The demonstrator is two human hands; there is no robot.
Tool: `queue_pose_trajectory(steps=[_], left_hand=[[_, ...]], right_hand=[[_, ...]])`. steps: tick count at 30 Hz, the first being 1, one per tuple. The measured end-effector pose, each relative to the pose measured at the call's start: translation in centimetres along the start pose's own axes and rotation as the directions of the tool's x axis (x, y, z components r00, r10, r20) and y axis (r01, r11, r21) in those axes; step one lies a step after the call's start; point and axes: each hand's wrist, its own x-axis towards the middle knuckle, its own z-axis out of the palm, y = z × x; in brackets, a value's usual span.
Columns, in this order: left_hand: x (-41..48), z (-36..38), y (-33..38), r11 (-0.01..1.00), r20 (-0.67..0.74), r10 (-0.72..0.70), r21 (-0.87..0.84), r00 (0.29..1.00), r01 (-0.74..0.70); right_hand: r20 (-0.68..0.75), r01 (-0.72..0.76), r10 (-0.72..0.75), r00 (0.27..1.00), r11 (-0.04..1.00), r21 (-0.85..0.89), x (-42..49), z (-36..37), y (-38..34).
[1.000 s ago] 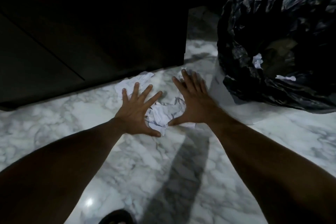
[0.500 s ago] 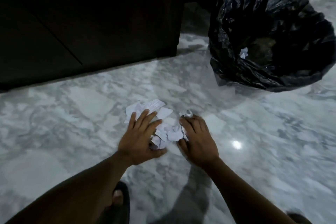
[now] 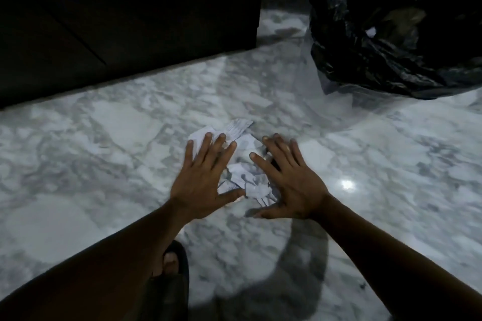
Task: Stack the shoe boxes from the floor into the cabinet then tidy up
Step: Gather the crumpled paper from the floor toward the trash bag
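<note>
White paper scraps [image 3: 251,183] on floor [image 3: 104,164]; left hand [image 3: 202,180], right hand [image 3: 289,181] splayed flat, flanking them, holding nothing. Tidy-up step; next scoop into bag [image 3: 378,60].

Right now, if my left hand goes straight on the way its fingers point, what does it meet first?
The left hand would first meet the paper sheet at its fingertips, likely touching it now; beyond lies bare floor.
</note>
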Motion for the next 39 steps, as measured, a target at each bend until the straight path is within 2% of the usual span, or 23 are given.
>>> queue_pose_trajectory(steps=[3,7,9,12,16,20,26,29,33,36,39], left_hand=[[0.4,-0.1,0.0,0.994,0.02,0.105,0.023,0.994,-0.105],[0.4,-0.2,0.0,0.986,-0.035,0.165,0.008,0.986,-0.165],[0.3,-0.1,-0.1,0.986,-0.068,0.161,-0.022,0.985,-0.163],[0.3,0.1,-0.3,0.985,-0.104,0.151,-0.069,0.983,-0.159],[0.3,0.0,-0.2,0.98,-0.162,0.139,-0.117,0.977,-0.158],[0.3,0.1,-0.3,0.973,-0.198,0.103,-0.181,0.975,-0.14],[0.2,0.7,-0.2,0.974,-0.248,0.052,-0.202,0.967,-0.105],[0.2,0.2,-0.1,0.975,-0.216,0.038,-0.205,0.976,-0.083],[0.3,-0.1,-0.4,0.982,-0.133,0.161,-0.078,0.978,-0.173],[0.3,-0.1,-0.6,0.982,-0.106,0.188,-0.016,0.976,-0.191],[0.2,-0.3,-0.4,0.983,-0.051,0.18,0.04,0.982,-0.178]], right_hand=[[-0.023,-0.015,0.016,1.0,0.999,0.034,0.1,0.1,-0.1],[-0.092,0.01,-0.008,0.996,1.0,0.022,0.1,0.1,-0.2],[-0.107,0.04,-0.041,0.993,0.999,-0.011,0.1,0.2,0.0],[-0.145,0.045,-0.04,0.989,0.999,0.028,-0.2,0.7,0.3],[-0.171,-0.053,0.064,0.983,0.996,0.065,-0.4,1.4,0.6],[-0.236,-0.202,0.226,0.945,0.972,0.121,-0.5,1.4,0.4],[-0.217,-0.21,0.239,0.947,0.967,0.147,-0.5,1.1,0.2],[-0.214,-0.22,0.265,0.94,0.952,0.214,-0.4,0.8,0.1],[-0.191,-0.223,0.285,0.939,0.93,0.292,-0.6,0.6,0.2],[-0.178,-0.176,0.227,0.957,0.948,0.264,-0.6,0.2,0.2],[-0.125,-0.037,0.043,0.991,0.998,0.046,-0.6,-0.1,0.1]])
